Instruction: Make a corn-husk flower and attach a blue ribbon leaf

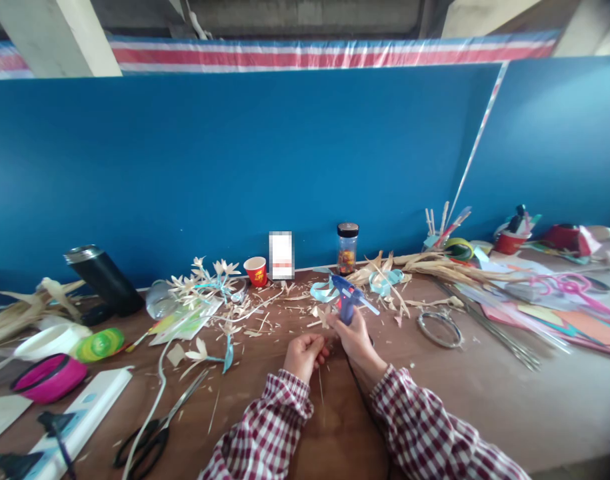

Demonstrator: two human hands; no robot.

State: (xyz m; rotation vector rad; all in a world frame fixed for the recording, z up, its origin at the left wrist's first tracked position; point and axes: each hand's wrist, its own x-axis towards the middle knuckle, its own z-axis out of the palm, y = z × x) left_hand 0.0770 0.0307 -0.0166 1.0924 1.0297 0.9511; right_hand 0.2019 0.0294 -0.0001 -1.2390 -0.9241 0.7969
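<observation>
My right hand (357,340) is wrapped around the handle of a blue glue gun (345,300), with a clear glue stick (369,305) poking out of its back. To the left of it my left hand (305,355) is closed in a pinch, and whatever its fingertips hold is too small to make out. Pale husk pieces (321,313) show close to the gun's front. Several husk flowers with light blue wrapping (207,280) lie left of my hands, and a single flower (202,350) rests nearer to me. Black-handled scissors (152,433) lie at the lower left.
A white power strip (79,427), magenta bowl-like item (49,379) and black flask (105,280) stand left. Behind are a red paper cup (256,272) and a black-lidded jar (347,250). Dried husks (429,263), a wire ring (439,330) and coloured paper (579,323) lie right.
</observation>
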